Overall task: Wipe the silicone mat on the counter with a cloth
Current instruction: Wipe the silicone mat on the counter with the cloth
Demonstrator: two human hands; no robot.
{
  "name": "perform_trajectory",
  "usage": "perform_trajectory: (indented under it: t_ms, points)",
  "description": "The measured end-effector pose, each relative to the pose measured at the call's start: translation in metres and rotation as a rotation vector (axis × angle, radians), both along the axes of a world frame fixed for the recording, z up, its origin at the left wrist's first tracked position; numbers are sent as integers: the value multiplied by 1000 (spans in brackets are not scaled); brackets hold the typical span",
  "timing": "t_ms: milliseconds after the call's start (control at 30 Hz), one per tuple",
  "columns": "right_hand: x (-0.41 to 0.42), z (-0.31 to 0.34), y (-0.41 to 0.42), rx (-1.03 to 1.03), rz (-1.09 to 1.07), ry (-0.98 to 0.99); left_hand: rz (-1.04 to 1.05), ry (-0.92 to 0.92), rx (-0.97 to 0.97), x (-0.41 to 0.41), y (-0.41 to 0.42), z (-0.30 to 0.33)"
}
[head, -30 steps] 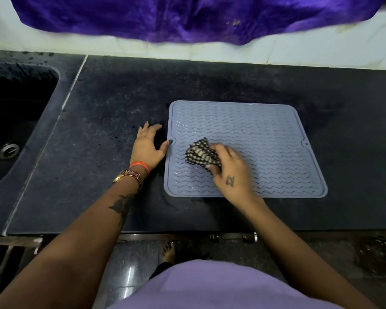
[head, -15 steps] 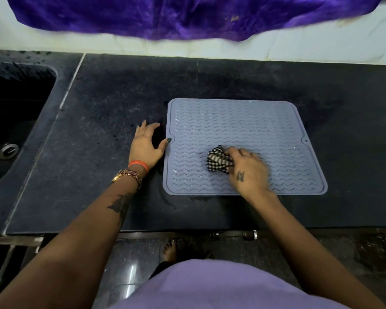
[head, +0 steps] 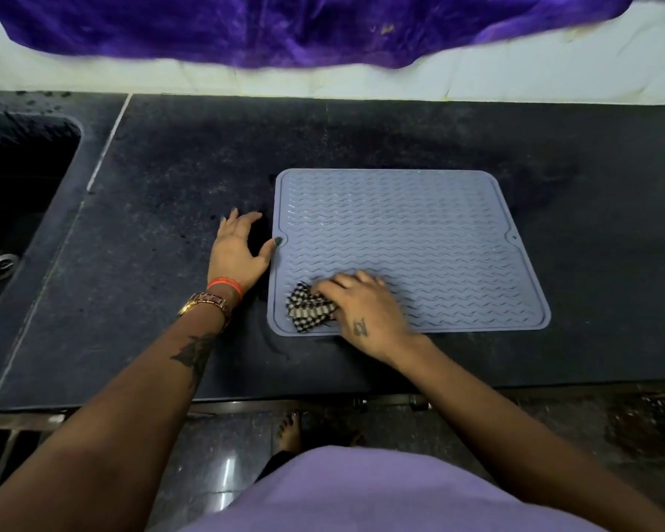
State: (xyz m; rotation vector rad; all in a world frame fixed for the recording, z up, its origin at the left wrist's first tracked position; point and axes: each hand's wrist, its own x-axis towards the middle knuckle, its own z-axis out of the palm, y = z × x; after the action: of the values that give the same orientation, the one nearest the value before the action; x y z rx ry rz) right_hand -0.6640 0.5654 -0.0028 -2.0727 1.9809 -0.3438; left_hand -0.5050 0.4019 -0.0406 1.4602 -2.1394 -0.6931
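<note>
Grey-blue square silicone mat with wavy ridges point(head: 407, 240) lies flat on the dark speckled stone desk point(head: 169, 186), right of the black sink point(head: 16, 186). Right hand point(head: 365, 309) presses a crumpled black-and-white checked cloth point(head: 308, 309) onto the mat's near-left corner — fingers point(head: 346, 282) curled over the cloth, gripping it. Left hand point(head: 239, 251) rests flat on the desk just beside the mat's left edge, fingers spread open — thumb tip touching the mat rim. Purple fabric point(head: 285, 28) hangs along the wall behind.
</note>
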Motion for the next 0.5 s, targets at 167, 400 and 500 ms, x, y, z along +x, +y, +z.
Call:
perform_trajectory:
  t_ms: [167,400,500]
  points:
    - [-46,-2,37,-53,-221,9,0,-5,-41,0,2,0]
    - [-27,11,23,-159,-336,-61,-39,-53,-118,-8,2,4]
    - [9,4,20,-137,-139,-18,-33,51,-112,-26,12,11]
